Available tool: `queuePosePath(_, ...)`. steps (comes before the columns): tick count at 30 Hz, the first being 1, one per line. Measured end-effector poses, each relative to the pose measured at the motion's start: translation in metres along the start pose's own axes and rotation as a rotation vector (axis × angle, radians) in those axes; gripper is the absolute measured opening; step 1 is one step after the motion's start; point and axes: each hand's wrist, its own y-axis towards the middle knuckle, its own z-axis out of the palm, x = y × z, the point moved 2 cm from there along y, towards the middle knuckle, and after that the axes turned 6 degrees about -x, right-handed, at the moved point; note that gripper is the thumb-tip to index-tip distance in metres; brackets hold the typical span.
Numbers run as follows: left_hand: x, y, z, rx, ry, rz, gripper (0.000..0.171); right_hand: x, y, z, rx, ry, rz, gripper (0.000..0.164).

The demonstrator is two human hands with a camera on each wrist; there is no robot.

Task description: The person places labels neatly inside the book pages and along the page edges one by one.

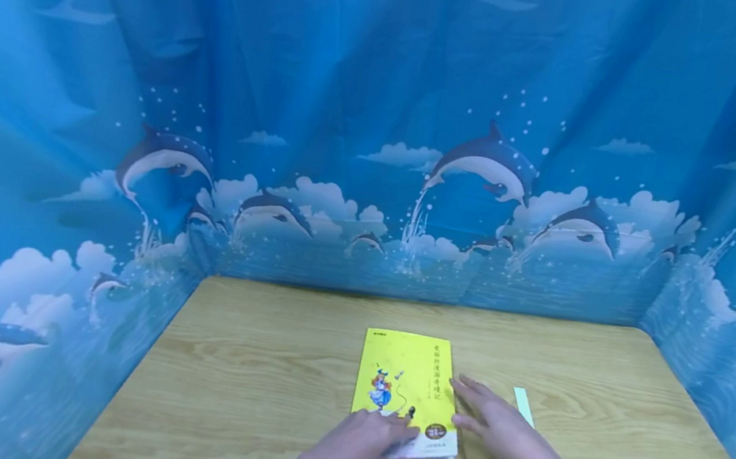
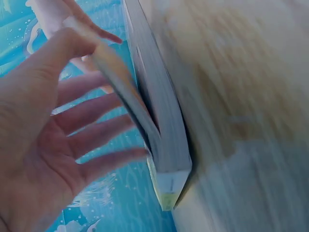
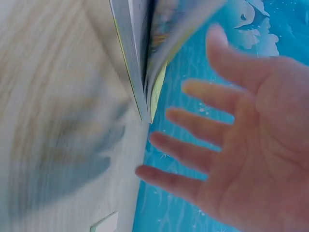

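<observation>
Btwn worktop (image 1: 228,384) side edges: L hand (image 1: 363,441), fingers clamped on book (image 1: 403,380)'s lifted pt; R hand (image 1: 506,428) alongside, fingers apart.

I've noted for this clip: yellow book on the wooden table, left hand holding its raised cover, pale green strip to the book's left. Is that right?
Not quite: the pale green strip lies to the right of the yellow book, as the head view shows. The left hand, raised cover and wooden table stand as noted.
</observation>
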Motion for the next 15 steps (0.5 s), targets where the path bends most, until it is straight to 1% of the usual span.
queuePosePath(2, 0.001, -0.001, -0.002, -0.047, -0.013, 0.010, 0.049, -0.001, 0.001, -0.002, -0.064, -0.031, 0.019, 0.059)
queuePosePath(4, 0.001, -0.002, -0.005, -0.091, -0.036, 0.003, 0.056, -0.002, 0.002, -0.001, -0.113, -0.062, 0.029, 0.055)
queuePosePath(6, 0.000, -0.003, -0.008, -0.131, -0.047, -0.002, 0.062, -0.002, 0.003, 0.002, -0.141, -0.090, 0.032, 0.054)
queuePosePath(10, 0.001, -0.007, -0.011, -0.178, -0.088, -0.029, 0.072, 0.003, 0.007, 0.012, -0.129, -0.103, 0.019, 0.056)
queuePosePath(13, 0.002, -0.008, -0.012, -0.206, -0.121, -0.041, 0.079, 0.012, 0.013, 0.021, -0.086, -0.075, -0.026, 0.061)
queuePosePath(15, 0.003, -0.009, -0.012, -0.227, -0.140, -0.035, 0.082, 0.018, 0.017, 0.027, -0.067, -0.046, -0.076, 0.059)
